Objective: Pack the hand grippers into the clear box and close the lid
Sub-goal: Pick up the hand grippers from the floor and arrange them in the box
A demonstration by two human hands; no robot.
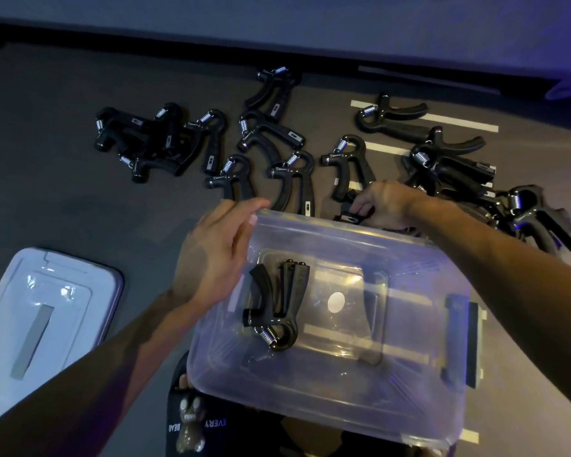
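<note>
- Black spring hand gripper (272, 306) lies in clear plastic box (419, 265) on the floor.
- Left hand (216, 249): fingers relaxed, at box rim.
- Right hand (381, 204): fingers curled round another black gripper (355, 214).

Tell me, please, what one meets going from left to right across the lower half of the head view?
Lid → left hand → hand gripper in the box → white round sticker → dark handle on the clear box.

One hand gripper (274, 311) lies in the box (409, 400); the lid (10, 341) sits left of it, more hand grippers (271, 133) behind on the floor (47, 192).
</note>
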